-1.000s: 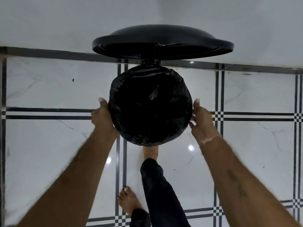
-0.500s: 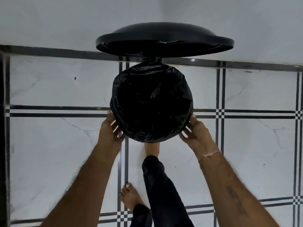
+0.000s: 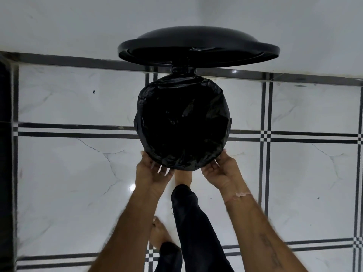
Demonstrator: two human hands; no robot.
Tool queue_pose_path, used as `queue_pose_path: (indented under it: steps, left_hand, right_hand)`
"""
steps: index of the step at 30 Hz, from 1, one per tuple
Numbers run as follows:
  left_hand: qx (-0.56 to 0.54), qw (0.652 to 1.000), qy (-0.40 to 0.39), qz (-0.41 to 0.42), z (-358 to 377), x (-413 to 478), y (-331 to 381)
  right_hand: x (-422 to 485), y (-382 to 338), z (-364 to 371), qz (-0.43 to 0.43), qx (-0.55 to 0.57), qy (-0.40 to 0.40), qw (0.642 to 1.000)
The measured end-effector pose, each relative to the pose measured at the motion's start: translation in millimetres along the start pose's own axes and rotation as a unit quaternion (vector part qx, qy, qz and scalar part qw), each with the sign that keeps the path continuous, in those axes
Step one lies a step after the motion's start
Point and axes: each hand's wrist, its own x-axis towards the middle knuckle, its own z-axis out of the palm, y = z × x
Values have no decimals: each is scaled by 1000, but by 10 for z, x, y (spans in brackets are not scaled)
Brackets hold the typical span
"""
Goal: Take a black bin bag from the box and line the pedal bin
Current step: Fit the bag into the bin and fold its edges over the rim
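Probably a home. A pedal bin [image 3: 196,38] stands on glossy marble-look floor tiles [image 3: 78,193] by a plain wall [image 3: 78,22]; the foot [image 3: 159,234] is bare.

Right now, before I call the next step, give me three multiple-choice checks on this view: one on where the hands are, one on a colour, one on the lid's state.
1. Where on the bin bag are the left hand and the right hand?
A. its near edge
B. its far edge by the hinge
C. deep inside it

2. What colour is the lid?
A. white
B. black
C. red

3. How does the lid stand?
A. shut over the bag
B. raised open
C. off and lying on the floor

Answers:
1 A: both hands grip the bag's folded edge nearest the person.
2 B: the lid is as black as the bag.
3 B: the lid is tilted up behind the bag's open mouth.
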Motion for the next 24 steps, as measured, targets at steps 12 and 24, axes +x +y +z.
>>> queue_pose_path:
  steps: [12,24]
  left_hand:
    - [-85,996,-7,-26,34,-65,-341]
    - [-85,994,61,-27,64,64,-524]
  right_hand:
    - [-96,335,-59,39,41,-30,998]
    - [-99,763,56,3,104,-22,994]
